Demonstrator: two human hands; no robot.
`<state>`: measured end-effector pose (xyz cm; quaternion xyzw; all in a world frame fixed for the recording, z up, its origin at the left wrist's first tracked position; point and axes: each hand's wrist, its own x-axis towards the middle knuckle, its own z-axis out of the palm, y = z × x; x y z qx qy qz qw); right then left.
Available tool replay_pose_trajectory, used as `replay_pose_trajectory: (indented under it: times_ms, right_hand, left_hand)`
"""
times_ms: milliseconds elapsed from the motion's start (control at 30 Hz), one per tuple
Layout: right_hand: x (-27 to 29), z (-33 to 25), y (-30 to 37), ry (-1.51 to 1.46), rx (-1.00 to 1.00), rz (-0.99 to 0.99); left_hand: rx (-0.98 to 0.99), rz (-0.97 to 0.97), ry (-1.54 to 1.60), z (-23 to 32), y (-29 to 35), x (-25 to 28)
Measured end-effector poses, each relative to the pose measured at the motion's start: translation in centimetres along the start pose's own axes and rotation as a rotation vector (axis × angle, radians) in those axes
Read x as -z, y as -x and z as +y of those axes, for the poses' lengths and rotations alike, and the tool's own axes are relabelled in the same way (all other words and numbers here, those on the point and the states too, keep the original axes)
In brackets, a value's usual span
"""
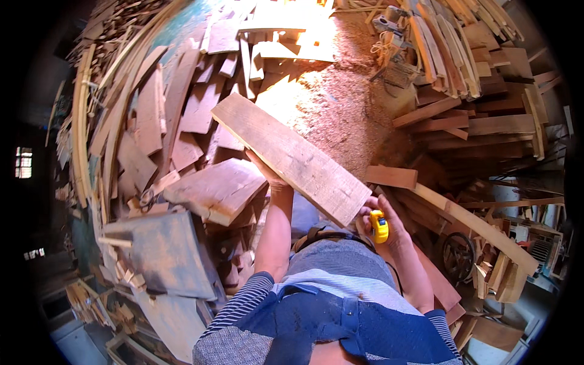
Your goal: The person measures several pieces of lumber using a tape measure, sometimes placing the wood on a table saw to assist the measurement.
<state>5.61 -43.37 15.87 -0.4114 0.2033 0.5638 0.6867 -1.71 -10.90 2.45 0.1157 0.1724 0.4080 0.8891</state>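
Note:
A thick, rough-sawn wooden plank (292, 158) is held up in front of my body, slanting from far left down to near right. My left hand (266, 169) grips it from beneath along its left edge, the fingers mostly hidden under the wood. Beside the plank's near right end, my right hand (389, 220) is closed around a yellow tape measure (379, 227). Its fingertips are close to the plank's end; whether they touch it I cannot tell. No drawn-out tape blade shows.
Boards lie heaped on the left, with a thick wood block (218, 187) near my left arm. Sawdust (340, 115) covers the floor ahead. More lumber (480, 128) is stacked at right. A grey metal-looking panel (159, 252) stands at lower left, and a dark wheel (458, 255) at right.

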Motion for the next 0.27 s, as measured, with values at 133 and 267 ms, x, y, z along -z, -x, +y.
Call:
replay_pose_trajectory:
  times_ms: [133, 267]
  right_hand:
    - [0.2, -1.3, -5.7, 0.035, -0.059, 0.255]
    - [-3.9, -2.5, -10.6, 0.168, -0.155, 0.421]
  left_hand:
    - [0.054, 0.095, -0.05, -2.3, -5.7, -0.1]
    - [0.087, 0.26, -0.049, -2.5, -10.1, 1.1]
